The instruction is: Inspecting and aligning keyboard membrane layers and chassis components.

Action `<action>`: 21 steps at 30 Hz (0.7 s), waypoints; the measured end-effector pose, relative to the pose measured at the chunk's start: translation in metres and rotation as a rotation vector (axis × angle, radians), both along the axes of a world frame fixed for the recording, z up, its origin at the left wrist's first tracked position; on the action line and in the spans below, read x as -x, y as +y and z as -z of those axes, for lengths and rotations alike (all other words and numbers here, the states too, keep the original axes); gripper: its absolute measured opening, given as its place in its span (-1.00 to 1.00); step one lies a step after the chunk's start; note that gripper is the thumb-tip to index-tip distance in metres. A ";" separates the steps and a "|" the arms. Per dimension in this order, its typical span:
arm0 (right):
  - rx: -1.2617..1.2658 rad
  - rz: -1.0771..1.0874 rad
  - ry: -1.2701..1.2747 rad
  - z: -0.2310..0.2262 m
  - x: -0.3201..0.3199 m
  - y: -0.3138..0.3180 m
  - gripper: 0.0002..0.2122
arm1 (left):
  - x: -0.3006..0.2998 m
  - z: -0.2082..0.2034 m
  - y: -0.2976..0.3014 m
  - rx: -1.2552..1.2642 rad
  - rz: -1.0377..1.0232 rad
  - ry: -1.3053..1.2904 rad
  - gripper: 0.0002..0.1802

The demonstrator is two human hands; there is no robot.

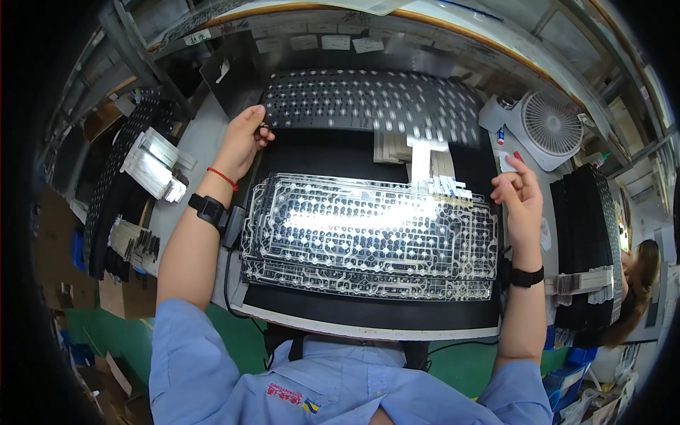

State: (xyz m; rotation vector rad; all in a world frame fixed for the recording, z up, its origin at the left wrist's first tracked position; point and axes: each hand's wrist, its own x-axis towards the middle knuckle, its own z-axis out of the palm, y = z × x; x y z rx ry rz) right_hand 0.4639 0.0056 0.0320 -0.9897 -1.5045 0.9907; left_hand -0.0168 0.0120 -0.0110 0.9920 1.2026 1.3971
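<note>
My left hand (246,140) is closed, thumb and fingers pinching the left corner of a black dotted sheet (340,99). This thin sheet carries rows of pale dots and is smeared by motion toward its right end. A whitish ribbon tail (421,166) hangs below it. My right hand (523,202) is at the right edge of the work surface, fingers half bent and apart, with nothing visible in them. Between my forearms lie stacked clear keyboard membrane sheets (375,280) with silver traces, glaring under the light. Their lower layers stick out toward me.
A white fan (551,124) stands at the back right. Black sheets with bundled pale tails are stacked at the left (117,184) and right (584,241). A dark upright panel (230,81) and metal shelf posts border the back. Another person's hair shows at far right.
</note>
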 end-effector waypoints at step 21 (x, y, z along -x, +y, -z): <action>-0.234 -0.045 -0.892 -0.025 0.024 -0.026 -0.56 | -0.008 -0.010 -0.007 0.015 -0.027 -0.078 -0.68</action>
